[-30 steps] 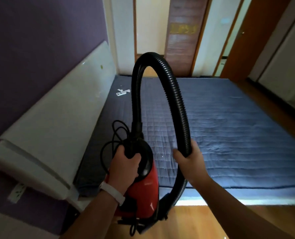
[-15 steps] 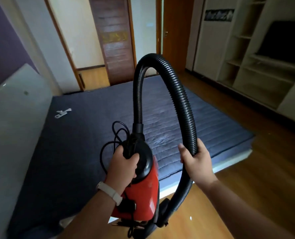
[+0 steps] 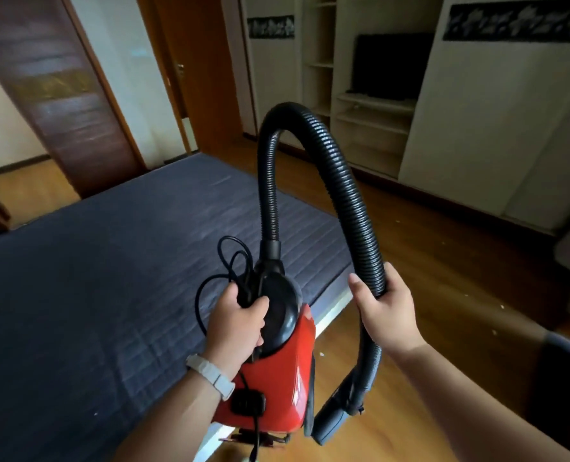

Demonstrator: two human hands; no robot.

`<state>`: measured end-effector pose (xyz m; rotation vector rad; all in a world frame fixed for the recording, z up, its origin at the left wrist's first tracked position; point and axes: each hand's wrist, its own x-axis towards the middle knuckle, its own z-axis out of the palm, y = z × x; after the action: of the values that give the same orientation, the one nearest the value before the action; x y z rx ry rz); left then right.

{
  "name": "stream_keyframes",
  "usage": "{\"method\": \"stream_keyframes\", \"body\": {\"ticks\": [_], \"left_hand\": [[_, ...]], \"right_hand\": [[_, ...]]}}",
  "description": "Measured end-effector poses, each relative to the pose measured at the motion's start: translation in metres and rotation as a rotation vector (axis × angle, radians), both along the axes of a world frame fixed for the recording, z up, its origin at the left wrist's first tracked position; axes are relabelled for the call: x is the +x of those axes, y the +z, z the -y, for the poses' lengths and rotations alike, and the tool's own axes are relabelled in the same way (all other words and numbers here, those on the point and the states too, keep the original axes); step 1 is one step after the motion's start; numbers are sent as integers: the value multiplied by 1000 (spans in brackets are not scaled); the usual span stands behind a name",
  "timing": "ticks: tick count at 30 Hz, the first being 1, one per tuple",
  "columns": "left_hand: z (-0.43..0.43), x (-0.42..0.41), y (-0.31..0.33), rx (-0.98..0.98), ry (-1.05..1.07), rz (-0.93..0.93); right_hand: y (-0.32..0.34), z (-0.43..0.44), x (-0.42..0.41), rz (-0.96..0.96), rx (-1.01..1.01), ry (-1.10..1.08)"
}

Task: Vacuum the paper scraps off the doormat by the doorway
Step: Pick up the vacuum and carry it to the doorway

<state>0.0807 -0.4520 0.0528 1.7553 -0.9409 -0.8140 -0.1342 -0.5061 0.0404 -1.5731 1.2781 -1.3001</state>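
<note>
left grip: left hand curled tight round the black handle on top of the vacuum, thumb laid over it
right grip: right hand wrapped round the ribbed black hose on its downward run, thumb on the near side
vacuum: small red body hanging under the left hand, off the floor - roughly over the near edge of the mattress, where it meets the wood
hose: leaves the vacuum's top, arches high, drops through the right hand and ends in a dark nozzle just beside the red body, lower right
cord: black cord in loose loops by the left fingers; one strand runs down the red body
wrist: pale wristband on the left arm
mattress: blue-grey quilted mattress, left and centre, lying low
floor: wooden floor to the right - a few white specks on it, too small to tell what they are
far side: dark wood door far left, pale shelving holding a dark screen
</note>
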Motion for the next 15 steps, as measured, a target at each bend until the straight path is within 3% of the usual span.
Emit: {"method": "stream_keyframes", "body": {"ticks": [15], "left_hand": [[295,-33,-18,-28,-517,130]], "right_hand": [[5,170,-56,-142,-2,-531]]}}
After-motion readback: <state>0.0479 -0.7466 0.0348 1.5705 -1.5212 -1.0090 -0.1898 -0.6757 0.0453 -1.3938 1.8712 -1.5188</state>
